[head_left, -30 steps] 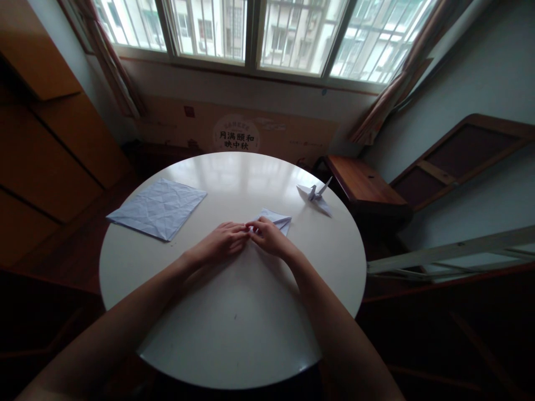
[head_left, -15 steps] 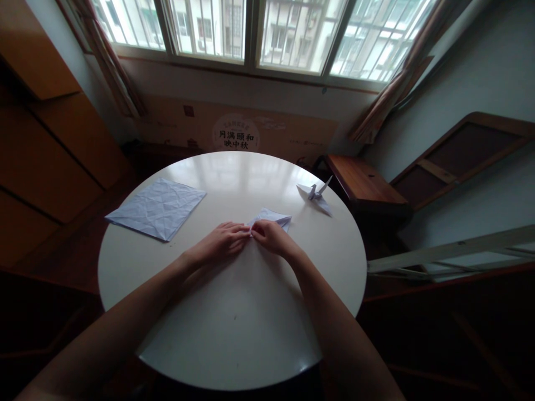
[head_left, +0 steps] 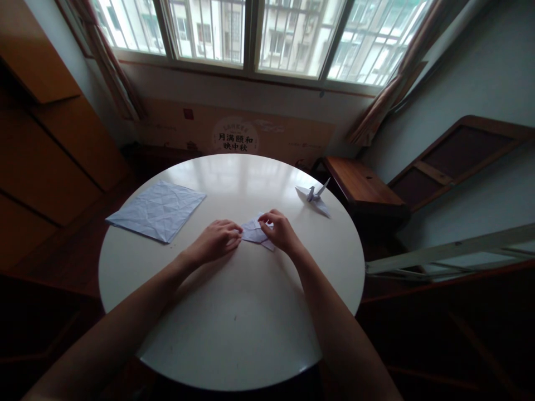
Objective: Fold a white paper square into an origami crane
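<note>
A small folded piece of white paper (head_left: 253, 230) lies flat near the middle of the round white table (head_left: 234, 317). My left hand (head_left: 216, 240) rests on the table with curled fingers, its fingertips pressing the paper's left corner. My right hand (head_left: 279, 230) covers the paper's right side, fingers bent and pinching its upper edge. Part of the paper is hidden under my right hand.
A creased, unfolded square sheet (head_left: 156, 209) lies at the table's left. A finished paper crane (head_left: 314, 197) stands at the far right edge. A wooden bench (head_left: 359, 186) and a leaning frame (head_left: 455, 159) are to the right; a cabinet (head_left: 45, 133) is to the left.
My hands have drawn apart, the right one moving right and away from me. The folded paper now shows between them, lying flatter and turned compared with its earlier position behind my right hand.
</note>
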`<state>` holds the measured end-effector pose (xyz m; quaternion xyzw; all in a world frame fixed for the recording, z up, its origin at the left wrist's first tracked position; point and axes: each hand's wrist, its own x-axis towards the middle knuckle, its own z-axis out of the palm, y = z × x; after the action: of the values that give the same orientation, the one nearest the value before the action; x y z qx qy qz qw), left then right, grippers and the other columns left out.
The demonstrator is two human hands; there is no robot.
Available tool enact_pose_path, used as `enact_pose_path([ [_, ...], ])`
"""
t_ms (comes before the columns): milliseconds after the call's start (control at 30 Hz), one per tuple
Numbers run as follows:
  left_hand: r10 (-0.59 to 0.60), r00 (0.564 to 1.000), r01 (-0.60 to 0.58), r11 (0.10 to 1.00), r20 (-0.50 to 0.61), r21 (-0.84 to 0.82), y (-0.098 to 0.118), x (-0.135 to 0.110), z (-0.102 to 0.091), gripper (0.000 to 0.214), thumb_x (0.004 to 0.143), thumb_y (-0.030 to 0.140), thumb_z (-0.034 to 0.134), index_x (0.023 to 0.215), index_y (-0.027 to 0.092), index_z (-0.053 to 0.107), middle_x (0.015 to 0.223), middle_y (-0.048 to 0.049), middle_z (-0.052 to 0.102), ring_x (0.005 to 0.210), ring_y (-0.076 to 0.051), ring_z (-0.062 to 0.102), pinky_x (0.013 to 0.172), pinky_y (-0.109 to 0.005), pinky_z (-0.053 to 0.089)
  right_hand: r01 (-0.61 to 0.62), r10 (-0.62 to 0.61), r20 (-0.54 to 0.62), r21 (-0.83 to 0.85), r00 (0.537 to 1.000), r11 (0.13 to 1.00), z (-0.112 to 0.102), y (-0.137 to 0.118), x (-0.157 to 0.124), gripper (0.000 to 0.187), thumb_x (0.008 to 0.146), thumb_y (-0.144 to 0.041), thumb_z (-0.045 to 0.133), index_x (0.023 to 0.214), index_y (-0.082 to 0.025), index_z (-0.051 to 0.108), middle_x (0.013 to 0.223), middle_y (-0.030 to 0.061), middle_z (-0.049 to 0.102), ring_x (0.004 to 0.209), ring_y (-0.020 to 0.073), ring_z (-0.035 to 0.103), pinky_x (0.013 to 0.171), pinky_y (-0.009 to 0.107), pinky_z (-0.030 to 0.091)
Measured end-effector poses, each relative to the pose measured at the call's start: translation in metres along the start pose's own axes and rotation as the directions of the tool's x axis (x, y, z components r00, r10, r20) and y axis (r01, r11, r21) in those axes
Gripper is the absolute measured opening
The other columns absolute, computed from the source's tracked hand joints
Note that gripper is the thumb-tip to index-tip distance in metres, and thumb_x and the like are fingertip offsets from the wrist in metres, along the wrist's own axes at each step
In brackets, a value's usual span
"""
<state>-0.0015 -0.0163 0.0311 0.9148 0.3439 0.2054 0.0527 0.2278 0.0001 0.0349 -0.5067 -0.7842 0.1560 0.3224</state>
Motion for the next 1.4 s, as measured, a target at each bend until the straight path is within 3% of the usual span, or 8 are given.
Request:
enact_pose_path([
  [133,-0.120,0.991,0.124,0.991,-0.062,0.055,-0.004,0.002,-0.009,0.025,0.091,0.028,0.053,0.076,0.018,0.071,0.087,-0.0073,0.072,0.085,-0.021,0.065,0.085,-0.039,0.047,-0.071,0.066,-0.040,-0.138,0.997,0.988,-0.006,0.004,0.000,0.021,0.084,-0.020,0.057,0.100,-0.020,0.071,0.104,0.0090,0.063,0.101,0.0228,0.055,0.093,0.038,0.040],
  [233,-0.137,0.986,0.142,0.989,-0.095,0.052,-0.005,0.002,-0.006,0.020,0.090,0.029,0.054,0.090,0.017,0.071,0.094,-0.0085,0.070,0.089,-0.022,0.063,0.083,-0.038,0.047,-0.170,0.172,-0.015,-0.227,0.985,0.959,-0.006,0.004,-0.002,0.029,0.087,-0.028,0.055,0.112,-0.020,0.068,0.114,0.0114,0.062,0.106,0.0269,0.052,0.094,0.042,0.038],
  [367,-0.039,0.998,0.039,0.999,-0.054,-0.003,-0.001,0.002,0.004,0.025,0.089,0.028,0.058,0.111,0.021,0.066,0.113,-0.0073,0.067,0.103,-0.022,0.061,0.092,-0.038,0.046,-0.251,0.285,0.059,-0.325,0.957,0.912,-0.005,0.001,-0.005,0.043,0.087,-0.044,0.057,0.122,-0.020,0.064,0.118,0.0141,0.060,0.108,0.0311,0.052,0.092,0.045,0.039],
  [533,0.030,1.000,-0.030,0.999,-0.005,-0.026,0.002,0.000,0.011,0.023,0.088,0.023,0.057,0.109,0.025,0.067,0.117,-0.0052,0.065,0.105,-0.021,0.061,0.095,-0.038,0.044,-0.289,0.328,0.066,-0.335,0.942,0.897,-0.004,-0.001,-0.005,0.046,0.085,-0.052,0.057,0.118,-0.021,0.066,0.110,0.0133,0.063,0.102,0.0283,0.056,0.088,0.040,0.040],
  [767,0.037,0.999,-0.038,0.999,-0.008,-0.029,-0.002,-0.001,0.011,0.023,0.093,0.024,0.052,0.107,0.027,0.070,0.114,-0.0058,0.066,0.102,-0.019,0.061,0.091,-0.036,0.046,-0.401,0.427,0.045,-0.267,0.903,0.876,0.002,0.003,-0.001,0.028,0.082,-0.043,0.061,0.099,-0.023,0.071,0.090,0.0052,0.068,0.087,0.0208,0.062,0.079,0.032,0.042],
  [1033,-0.006,1.000,0.003,0.990,-0.020,-0.139,-0.003,0.002,0.007,0.015,0.091,0.026,0.056,0.092,0.022,0.071,0.097,-0.0054,0.071,0.089,-0.018,0.063,0.082,-0.031,0.048,-0.410,0.432,0.037,-0.251,0.901,0.877,0.008,-0.001,-0.001,0.034,0.079,-0.039,0.064,0.108,-0.023,0.068,0.101,0.0101,0.063,0.097,0.0255,0.058,0.086,0.038,0.042],
  [1200,-0.015,1.000,0.012,0.976,-0.012,-0.218,-0.002,0.002,0.003,0.014,0.086,0.028,0.063,0.096,0.021,0.070,0.093,-0.0057,0.071,0.085,-0.018,0.065,0.078,-0.028,0.049,-0.353,0.365,-0.001,-0.251,0.931,0.901,0.010,0.000,-0.004,0.044,0.084,-0.043,0.059,0.123,-0.023,0.063,0.115,0.0150,0.055,0.105,0.0294,0.052,0.091,0.042,0.041],
  [1400,0.095,0.994,-0.078,0.957,0.046,-0.279,0.002,0.002,-0.001,0.014,0.085,0.027,0.065,0.097,0.022,0.070,0.093,-0.0039,0.071,0.086,-0.017,0.064,0.080,-0.027,0.048,-0.307,0.330,0.045,-0.267,0.943,0.914,0.009,0.001,-0.004,0.028,0.082,-0.036,0.061,0.107,-0.024,0.069,0.111,0.0123,0.054,0.104,0.0279,0.050,0.091,0.041,0.040],
])
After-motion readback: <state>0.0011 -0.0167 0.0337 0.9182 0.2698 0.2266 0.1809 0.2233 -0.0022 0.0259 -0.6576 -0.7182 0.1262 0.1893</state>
